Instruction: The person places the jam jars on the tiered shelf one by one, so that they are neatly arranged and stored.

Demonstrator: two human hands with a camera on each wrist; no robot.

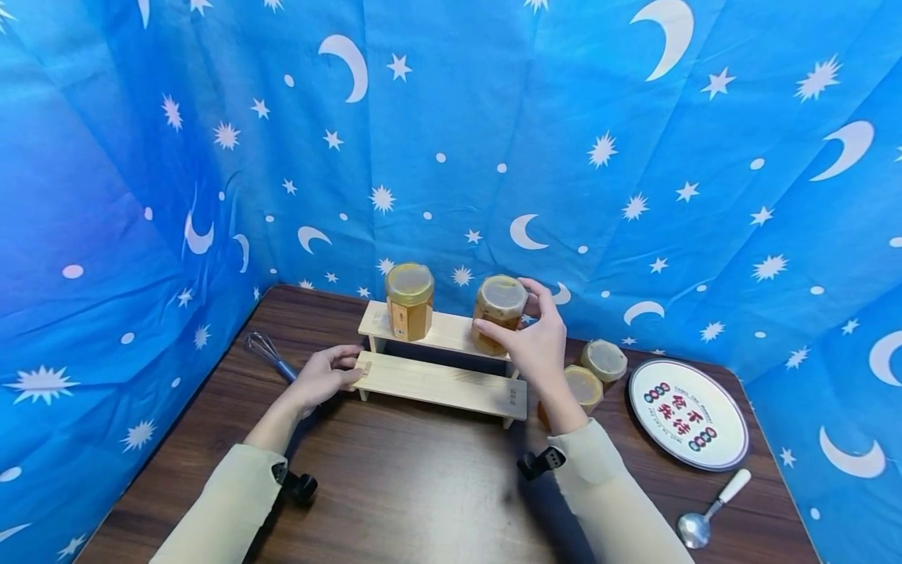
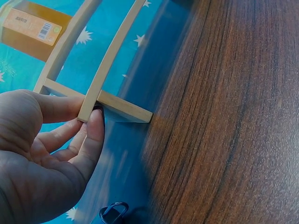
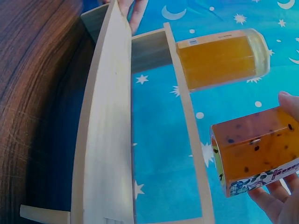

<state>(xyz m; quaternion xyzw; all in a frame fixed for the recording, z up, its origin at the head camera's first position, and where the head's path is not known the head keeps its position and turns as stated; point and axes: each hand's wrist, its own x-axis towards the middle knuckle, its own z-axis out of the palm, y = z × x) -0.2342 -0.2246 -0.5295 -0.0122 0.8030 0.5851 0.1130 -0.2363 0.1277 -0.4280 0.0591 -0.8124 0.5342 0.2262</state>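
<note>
A two-step wooden shelf (image 1: 444,384) stands on the table. My left hand (image 1: 326,379) pinches the left end of its lower board, thumb on one face and fingers on the other in the left wrist view. My right hand (image 1: 539,337) grips a jar (image 3: 257,149) of orange-brown contents with dark seeds, thumb and fingers around its sides. This jar is at the right part of the upper board, tilted in the right wrist view relative to the board. A honey-coloured jar (image 1: 410,305) with a yellowish lid stands on the upper board's left part.
Two more lidded jars (image 1: 604,360) stand right of the shelf, partly behind my right forearm. Farther right lie a round plate (image 1: 687,376) with red lettering and a spoon (image 1: 698,525). A whisk (image 1: 271,352) lies at the left. A blue star-patterned cloth (image 1: 451,141) hangs behind.
</note>
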